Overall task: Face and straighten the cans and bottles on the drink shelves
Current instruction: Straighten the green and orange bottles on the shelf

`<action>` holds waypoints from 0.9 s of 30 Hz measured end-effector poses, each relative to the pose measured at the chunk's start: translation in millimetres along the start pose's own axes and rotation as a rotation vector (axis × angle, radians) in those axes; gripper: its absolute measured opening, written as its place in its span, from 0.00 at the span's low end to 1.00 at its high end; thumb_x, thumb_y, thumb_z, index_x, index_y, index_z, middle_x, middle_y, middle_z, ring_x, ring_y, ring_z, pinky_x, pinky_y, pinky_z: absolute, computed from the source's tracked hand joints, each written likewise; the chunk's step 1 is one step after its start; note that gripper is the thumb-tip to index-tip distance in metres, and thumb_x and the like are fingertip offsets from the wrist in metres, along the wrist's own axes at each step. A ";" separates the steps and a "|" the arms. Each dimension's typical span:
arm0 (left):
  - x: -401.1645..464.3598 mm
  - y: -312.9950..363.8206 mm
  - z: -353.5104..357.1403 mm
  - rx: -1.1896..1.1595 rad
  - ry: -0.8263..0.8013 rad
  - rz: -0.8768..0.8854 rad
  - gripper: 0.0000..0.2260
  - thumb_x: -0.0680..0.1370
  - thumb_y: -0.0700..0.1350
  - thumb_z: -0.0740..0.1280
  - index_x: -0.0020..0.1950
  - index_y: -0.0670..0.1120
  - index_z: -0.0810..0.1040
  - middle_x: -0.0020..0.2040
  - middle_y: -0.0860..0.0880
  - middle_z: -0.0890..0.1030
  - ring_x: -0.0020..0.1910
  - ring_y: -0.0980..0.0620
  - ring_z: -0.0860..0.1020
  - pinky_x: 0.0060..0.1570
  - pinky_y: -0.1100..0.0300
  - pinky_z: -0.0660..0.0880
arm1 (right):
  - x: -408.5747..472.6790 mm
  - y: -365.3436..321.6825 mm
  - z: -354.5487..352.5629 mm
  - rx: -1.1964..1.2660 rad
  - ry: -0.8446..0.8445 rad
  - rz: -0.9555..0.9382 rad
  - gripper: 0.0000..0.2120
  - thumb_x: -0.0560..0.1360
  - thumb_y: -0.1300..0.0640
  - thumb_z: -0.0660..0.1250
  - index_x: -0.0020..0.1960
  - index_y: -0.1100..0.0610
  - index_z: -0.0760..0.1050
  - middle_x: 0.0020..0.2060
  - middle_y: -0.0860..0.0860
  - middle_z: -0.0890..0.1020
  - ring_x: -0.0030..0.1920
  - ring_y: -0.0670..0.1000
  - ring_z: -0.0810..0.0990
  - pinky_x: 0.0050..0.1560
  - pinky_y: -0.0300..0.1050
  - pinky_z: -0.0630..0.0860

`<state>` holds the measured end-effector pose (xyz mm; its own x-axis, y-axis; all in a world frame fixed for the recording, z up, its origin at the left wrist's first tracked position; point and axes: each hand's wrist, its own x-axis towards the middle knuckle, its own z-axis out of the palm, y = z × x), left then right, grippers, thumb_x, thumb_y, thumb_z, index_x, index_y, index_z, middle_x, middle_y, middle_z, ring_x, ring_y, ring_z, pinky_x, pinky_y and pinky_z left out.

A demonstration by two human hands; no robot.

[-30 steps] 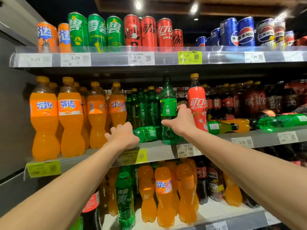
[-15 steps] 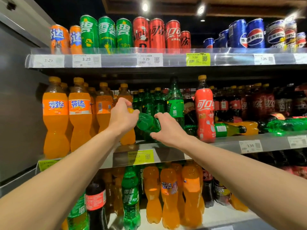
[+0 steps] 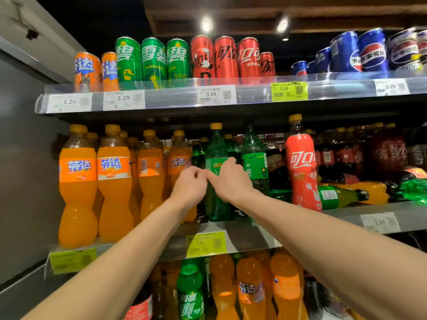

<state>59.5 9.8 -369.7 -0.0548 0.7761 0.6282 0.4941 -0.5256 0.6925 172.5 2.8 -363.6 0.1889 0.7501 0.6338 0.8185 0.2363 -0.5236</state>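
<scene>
Gripping, seemingly, ribbed green plastic bottle (image 3: 216,158), both hands

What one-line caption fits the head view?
Both hands steady an upright green bottle between orange and red bottles.

The top shelf (image 3: 161,101) carries two orange cans (image 3: 87,70), three green cans (image 3: 153,58) and four red cans (image 3: 225,56); the blue cans (image 3: 372,50) blur too much to count. On the middle shelf (image 3: 254,234), four orange bottles (image 3: 77,181) stand in front, and one red-labelled bottle (image 3: 301,167) stands forward.
</scene>
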 end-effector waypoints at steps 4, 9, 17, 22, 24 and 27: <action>0.0 -13.0 14.2 -0.010 0.012 -0.028 0.15 0.85 0.48 0.58 0.69 0.46 0.75 0.64 0.49 0.77 0.61 0.50 0.75 0.60 0.55 0.74 | -0.4 0.5 9.1 -0.023 -0.023 -0.001 0.25 0.80 0.40 0.65 0.62 0.62 0.68 0.56 0.58 0.79 0.54 0.60 0.81 0.47 0.52 0.77; -1.6 -19.0 13.7 -0.045 0.021 -0.048 0.12 0.83 0.50 0.62 0.63 0.48 0.77 0.59 0.50 0.79 0.56 0.50 0.78 0.57 0.50 0.79 | -4.0 3.8 9.2 -0.022 -0.047 -0.024 0.20 0.81 0.42 0.64 0.53 0.60 0.69 0.50 0.56 0.79 0.48 0.58 0.80 0.43 0.49 0.75; -22.2 26.2 21.8 -0.093 -0.011 0.028 0.08 0.81 0.49 0.61 0.55 0.51 0.78 0.49 0.49 0.81 0.47 0.49 0.80 0.42 0.55 0.76 | -24.0 8.1 -38.0 -0.055 -0.009 -0.151 0.12 0.81 0.60 0.61 0.39 0.59 0.69 0.38 0.54 0.76 0.37 0.54 0.75 0.28 0.43 0.65; -44.8 79.8 50.4 -0.172 -0.088 0.085 0.09 0.80 0.47 0.60 0.50 0.47 0.79 0.38 0.48 0.81 0.34 0.52 0.78 0.34 0.57 0.75 | -39.3 36.3 -97.6 -0.045 0.073 -0.164 0.13 0.78 0.62 0.61 0.35 0.58 0.73 0.36 0.55 0.79 0.39 0.56 0.78 0.32 0.46 0.67; -52.9 102.3 67.7 -0.202 -0.117 0.088 0.08 0.79 0.47 0.61 0.49 0.48 0.79 0.38 0.48 0.81 0.33 0.52 0.79 0.33 0.57 0.76 | -45.0 52.7 -123.4 -0.053 0.105 -0.146 0.15 0.78 0.62 0.61 0.33 0.57 0.72 0.34 0.54 0.78 0.39 0.58 0.77 0.35 0.46 0.68; -62.2 130.6 98.7 -0.247 -0.167 0.096 0.08 0.78 0.46 0.61 0.46 0.46 0.79 0.37 0.48 0.82 0.30 0.52 0.79 0.32 0.57 0.77 | -48.3 81.3 -154.8 -0.047 0.122 -0.110 0.13 0.76 0.61 0.61 0.33 0.58 0.75 0.32 0.54 0.78 0.38 0.58 0.78 0.35 0.48 0.72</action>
<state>213.0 -72.7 -353.4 0.1354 0.7545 0.6422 0.2631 -0.6523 0.7109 313.9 -109.9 -348.7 0.1585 0.6402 0.7517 0.8620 0.2815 -0.4215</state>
